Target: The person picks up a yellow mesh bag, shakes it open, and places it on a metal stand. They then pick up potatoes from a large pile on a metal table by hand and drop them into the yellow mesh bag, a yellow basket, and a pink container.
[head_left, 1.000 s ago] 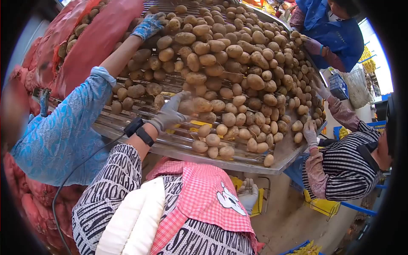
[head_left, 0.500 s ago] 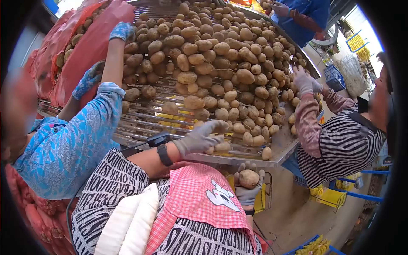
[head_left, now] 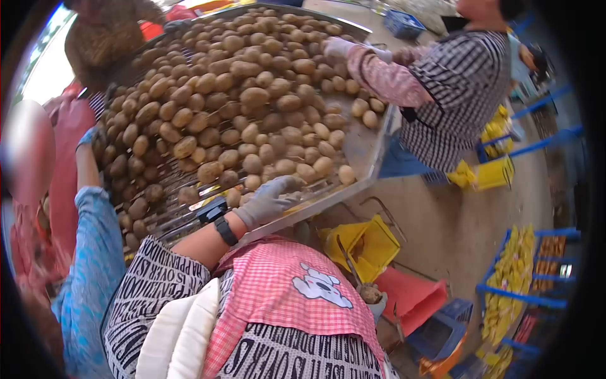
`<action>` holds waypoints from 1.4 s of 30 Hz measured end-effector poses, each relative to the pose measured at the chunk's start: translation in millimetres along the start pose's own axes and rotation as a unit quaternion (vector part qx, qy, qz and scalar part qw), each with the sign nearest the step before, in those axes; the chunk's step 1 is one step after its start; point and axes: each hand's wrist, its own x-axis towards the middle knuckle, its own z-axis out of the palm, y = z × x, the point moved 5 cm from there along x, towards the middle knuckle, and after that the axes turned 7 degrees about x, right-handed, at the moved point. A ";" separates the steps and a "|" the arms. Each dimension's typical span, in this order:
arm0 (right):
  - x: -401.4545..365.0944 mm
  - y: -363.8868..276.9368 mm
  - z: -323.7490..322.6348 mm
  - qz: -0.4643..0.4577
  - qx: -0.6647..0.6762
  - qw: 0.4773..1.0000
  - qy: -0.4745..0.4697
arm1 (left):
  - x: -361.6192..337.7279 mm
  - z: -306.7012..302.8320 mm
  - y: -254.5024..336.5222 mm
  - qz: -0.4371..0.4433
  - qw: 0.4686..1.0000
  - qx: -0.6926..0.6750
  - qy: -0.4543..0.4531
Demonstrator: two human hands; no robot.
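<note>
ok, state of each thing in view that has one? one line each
Potatoes: heaped, a few apart near the right edge
Metal table: loaded, partly bare at right
Left grip: at the table's near edge, how far closed unclear
Right grip: on one potato, mostly hidden
Yellow container: open
Red container: open, contents unclear
Wristwatch: fastened
Apron: worn

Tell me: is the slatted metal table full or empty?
Partly full: potatoes cover most of the slatted metal table, with bare bars showing near the gloved left hand.
</note>
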 end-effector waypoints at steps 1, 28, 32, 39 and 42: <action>-2.9 4.3 -10.0 0.012 0.011 1.000 0.019 | 4.0 17.5 0.5 0.043 0.993 0.101 -0.034; -27.0 -46.7 -279.0 -0.317 0.366 0.842 0.239 | 24.3 68.3 -86.4 0.235 0.946 0.225 0.006; 38.1 -37.2 -158.9 -0.187 0.091 0.969 0.134 | 18.5 73.9 -41.0 0.288 0.935 0.205 0.022; -6.8 32.6 121.3 -0.047 -0.302 0.945 -0.115 | -12.6 62.4 -19.7 0.233 0.966 0.110 0.006; -30.0 67.1 186.1 -0.049 -0.428 0.860 -0.273 | -17.1 59.5 -27.8 0.213 0.975 0.056 0.015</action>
